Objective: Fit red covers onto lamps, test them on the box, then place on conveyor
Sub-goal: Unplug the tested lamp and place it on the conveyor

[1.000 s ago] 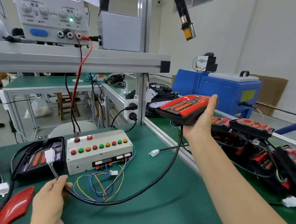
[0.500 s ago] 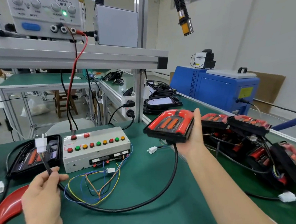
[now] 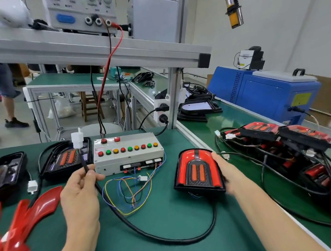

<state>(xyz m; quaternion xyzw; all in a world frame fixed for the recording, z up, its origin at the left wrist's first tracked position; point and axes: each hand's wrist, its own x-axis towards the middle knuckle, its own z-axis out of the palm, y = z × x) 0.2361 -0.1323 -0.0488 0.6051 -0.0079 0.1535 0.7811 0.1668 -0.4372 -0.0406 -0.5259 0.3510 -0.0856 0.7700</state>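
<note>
My right hand [image 3: 228, 172] grips the lamp [image 3: 198, 169] by its right edge; red cover on, face up, low over the green tabletop [image 3: 169, 216], just right of the test box [image 3: 129, 155]. My left hand [image 3: 80, 192] pinches the lamp's black cable [image 3: 150, 232] below its white plug [image 3: 77, 138], plug upright, in front of the box's left end. Finished lamps [image 3: 282, 134] lie on the conveyor [image 3: 238, 118] at right. Loose red covers [image 3: 33, 209] lie at left.

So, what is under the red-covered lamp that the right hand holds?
Under the red-covered lamp only green table mat and thin wires at its near edge show; its underside is hidden.
</note>
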